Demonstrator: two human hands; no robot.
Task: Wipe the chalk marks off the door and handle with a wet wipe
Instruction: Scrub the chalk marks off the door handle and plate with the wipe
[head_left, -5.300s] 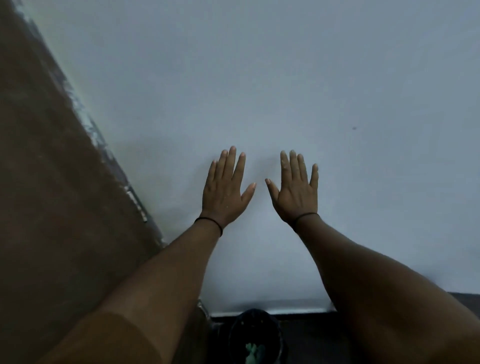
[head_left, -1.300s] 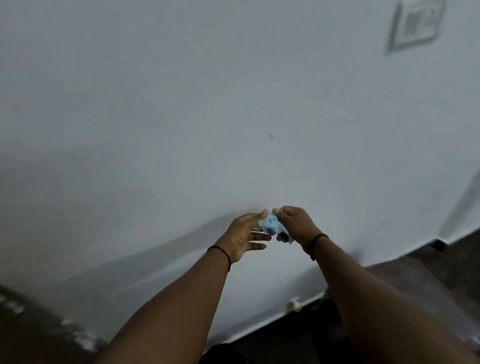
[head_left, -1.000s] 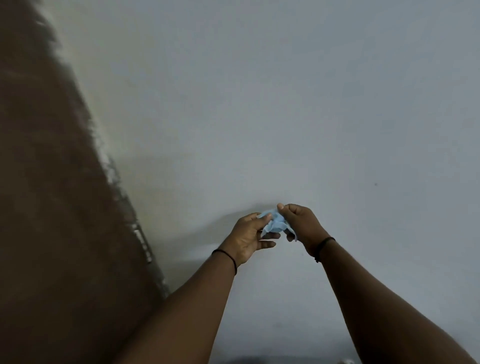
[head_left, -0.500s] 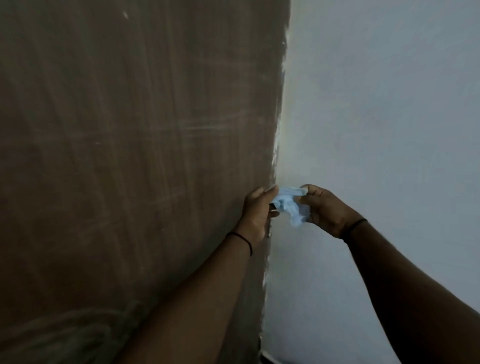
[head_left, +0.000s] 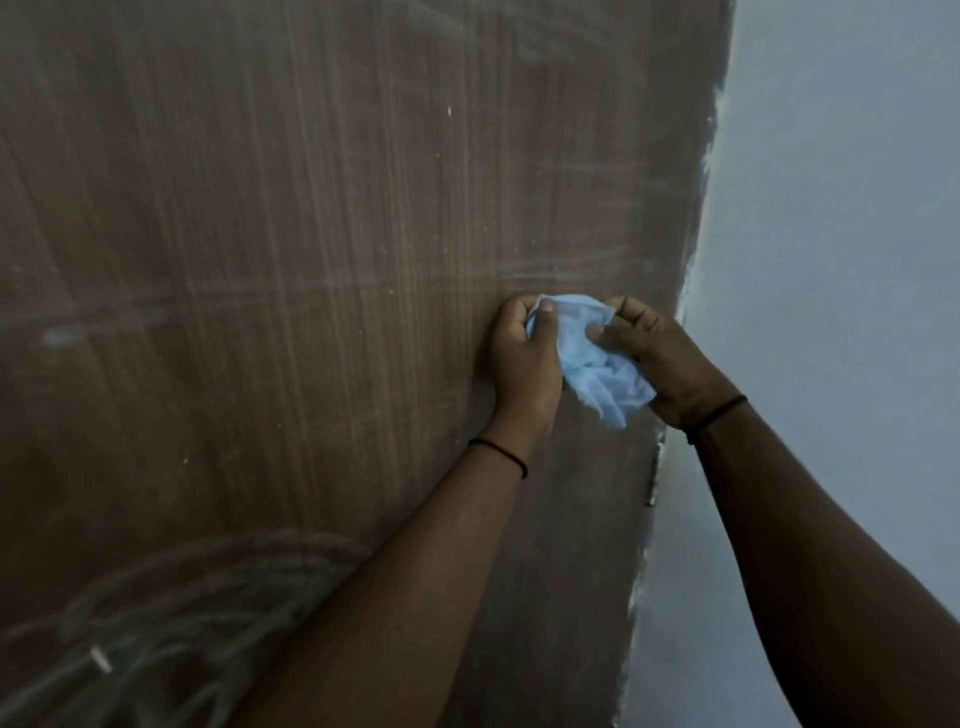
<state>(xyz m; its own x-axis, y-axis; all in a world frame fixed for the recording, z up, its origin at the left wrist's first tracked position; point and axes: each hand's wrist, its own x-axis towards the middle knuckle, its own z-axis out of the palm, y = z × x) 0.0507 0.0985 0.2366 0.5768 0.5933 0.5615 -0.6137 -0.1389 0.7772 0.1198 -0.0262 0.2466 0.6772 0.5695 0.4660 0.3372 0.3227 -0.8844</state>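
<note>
With my left hand (head_left: 522, 358) and right hand (head_left: 657, 358) both pinching the crumpled wet wipe (head_left: 597, 364) against the door (head_left: 311, 260), just above the chalk marks (head_left: 171, 613), I risk smearing chalk if it stays bunched.

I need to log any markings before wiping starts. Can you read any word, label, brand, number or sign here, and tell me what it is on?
None: no readable text in this view.
door: only pale chalk smears and looping scribbles, no letters or numbers.
blue wet wipe, gripped by the left hand and the right hand: no print visible.
wall: bare, no sign.
</note>
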